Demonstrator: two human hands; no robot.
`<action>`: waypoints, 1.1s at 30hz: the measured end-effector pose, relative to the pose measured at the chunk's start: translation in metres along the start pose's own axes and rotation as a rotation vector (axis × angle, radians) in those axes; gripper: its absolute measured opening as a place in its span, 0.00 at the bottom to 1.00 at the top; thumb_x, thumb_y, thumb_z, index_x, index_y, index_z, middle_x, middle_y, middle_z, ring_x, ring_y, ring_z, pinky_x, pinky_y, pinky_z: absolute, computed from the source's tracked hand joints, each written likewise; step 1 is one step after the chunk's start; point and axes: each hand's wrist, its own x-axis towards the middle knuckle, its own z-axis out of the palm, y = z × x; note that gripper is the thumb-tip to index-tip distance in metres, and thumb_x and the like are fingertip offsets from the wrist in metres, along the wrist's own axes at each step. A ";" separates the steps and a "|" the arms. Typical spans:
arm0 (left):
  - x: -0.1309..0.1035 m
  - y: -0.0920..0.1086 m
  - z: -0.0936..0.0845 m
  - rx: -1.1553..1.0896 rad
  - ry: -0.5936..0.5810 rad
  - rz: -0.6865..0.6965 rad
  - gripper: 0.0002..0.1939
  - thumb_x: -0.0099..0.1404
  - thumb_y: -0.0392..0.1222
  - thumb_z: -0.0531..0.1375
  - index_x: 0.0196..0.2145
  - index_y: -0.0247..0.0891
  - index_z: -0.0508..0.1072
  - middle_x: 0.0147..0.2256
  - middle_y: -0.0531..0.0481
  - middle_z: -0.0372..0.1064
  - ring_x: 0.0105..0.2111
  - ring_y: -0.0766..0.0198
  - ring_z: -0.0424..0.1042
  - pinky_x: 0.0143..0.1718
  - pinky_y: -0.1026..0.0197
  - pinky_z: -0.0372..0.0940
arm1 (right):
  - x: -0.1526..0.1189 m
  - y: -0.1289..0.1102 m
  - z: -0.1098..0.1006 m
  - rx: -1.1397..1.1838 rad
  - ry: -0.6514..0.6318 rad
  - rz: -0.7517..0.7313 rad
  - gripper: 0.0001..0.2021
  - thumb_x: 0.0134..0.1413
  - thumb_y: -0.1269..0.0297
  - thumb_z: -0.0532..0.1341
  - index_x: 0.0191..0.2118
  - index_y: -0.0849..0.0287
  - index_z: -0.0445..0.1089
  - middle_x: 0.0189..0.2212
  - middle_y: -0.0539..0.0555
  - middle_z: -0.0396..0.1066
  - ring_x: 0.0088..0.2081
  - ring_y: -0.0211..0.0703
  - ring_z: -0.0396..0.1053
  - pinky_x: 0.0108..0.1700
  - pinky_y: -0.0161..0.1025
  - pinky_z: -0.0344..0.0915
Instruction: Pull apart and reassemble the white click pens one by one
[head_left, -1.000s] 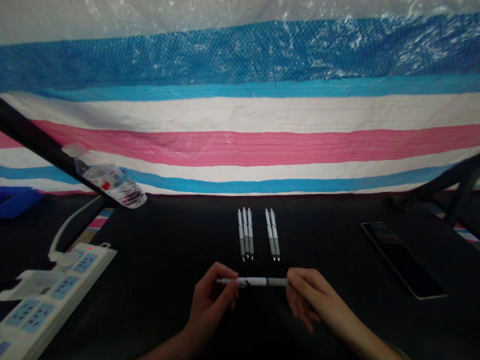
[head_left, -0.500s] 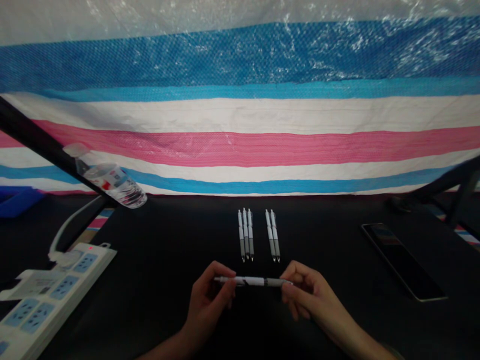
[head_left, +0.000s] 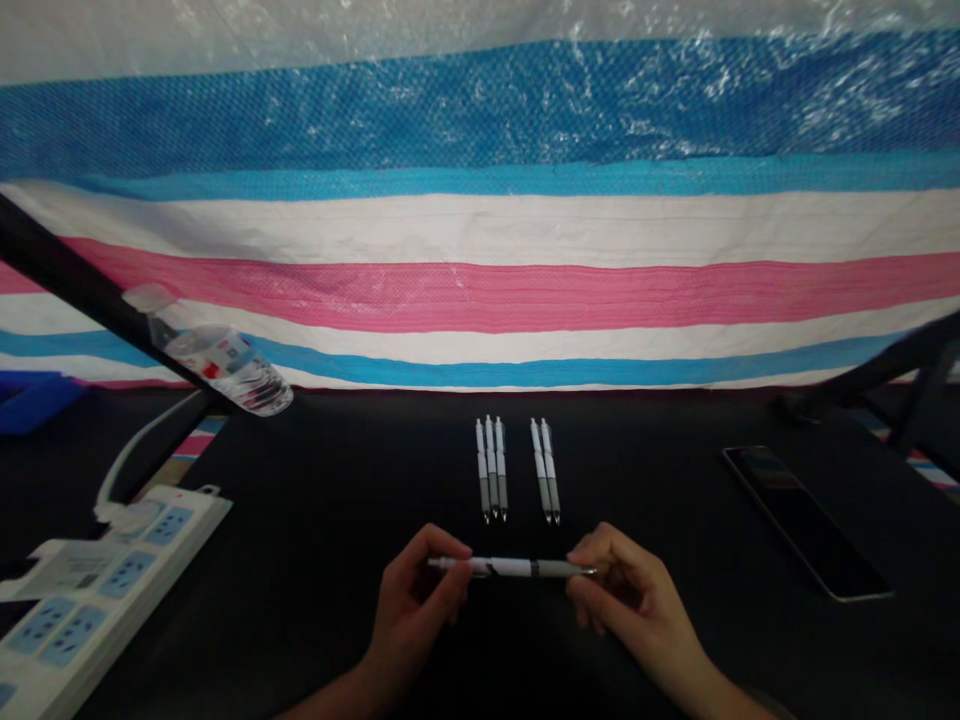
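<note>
A white and grey click pen (head_left: 514,567) lies nearly level between my two hands, just above the black table. My left hand (head_left: 420,595) pinches its clicker end between thumb and forefinger. At the grey tip end, my right hand (head_left: 626,590) has thumb and forefinger closed about the barrel, and the metal point shows past them. Beyond the hands, a group of three similar pens (head_left: 492,470) lies side by side, points toward me. Two more pens (head_left: 546,472) lie to the right of that group.
A dark phone (head_left: 806,525) lies on the right of the black table (head_left: 337,470). On the left sit a white power strip (head_left: 127,580) with a plugged cable and a tilted clear bottle (head_left: 229,365) by a black bar. A striped sheet (head_left: 480,230) hangs behind.
My right hand has shifted slightly right along the pen, so more of its metal point shows. My left hand and the pens on the table have stayed put.
</note>
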 end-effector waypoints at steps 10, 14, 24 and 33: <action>0.000 -0.001 -0.001 -0.036 0.016 -0.048 0.19 0.61 0.57 0.69 0.32 0.37 0.73 0.18 0.59 0.63 0.16 0.72 0.57 0.18 0.70 0.50 | 0.000 -0.005 0.000 -0.185 0.013 -0.276 0.02 0.62 0.64 0.66 0.37 0.55 0.74 0.26 0.51 0.72 0.23 0.40 0.71 0.24 0.35 0.66; 0.001 0.000 0.001 -0.086 0.022 -0.084 0.20 0.60 0.57 0.69 0.31 0.37 0.72 0.17 0.59 0.62 0.15 0.73 0.55 0.17 0.71 0.48 | -0.001 -0.005 -0.001 -0.307 0.028 -0.463 0.06 0.60 0.73 0.65 0.38 0.53 0.74 0.27 0.52 0.75 0.26 0.44 0.74 0.28 0.37 0.71; 0.005 -0.001 0.002 -0.135 0.062 -0.109 0.20 0.58 0.56 0.71 0.30 0.38 0.72 0.17 0.60 0.61 0.15 0.74 0.54 0.17 0.71 0.47 | 0.001 -0.006 -0.003 -0.295 -0.064 -0.344 0.12 0.62 0.67 0.66 0.51 0.52 0.72 0.38 0.57 0.80 0.34 0.47 0.79 0.34 0.40 0.75; 0.000 0.000 0.000 0.009 0.028 0.005 0.17 0.62 0.54 0.69 0.32 0.38 0.74 0.20 0.57 0.67 0.17 0.71 0.62 0.19 0.69 0.55 | 0.017 -0.002 0.001 0.102 -0.205 0.211 0.24 0.61 0.41 0.63 0.31 0.61 0.70 0.24 0.54 0.76 0.19 0.38 0.74 0.19 0.30 0.67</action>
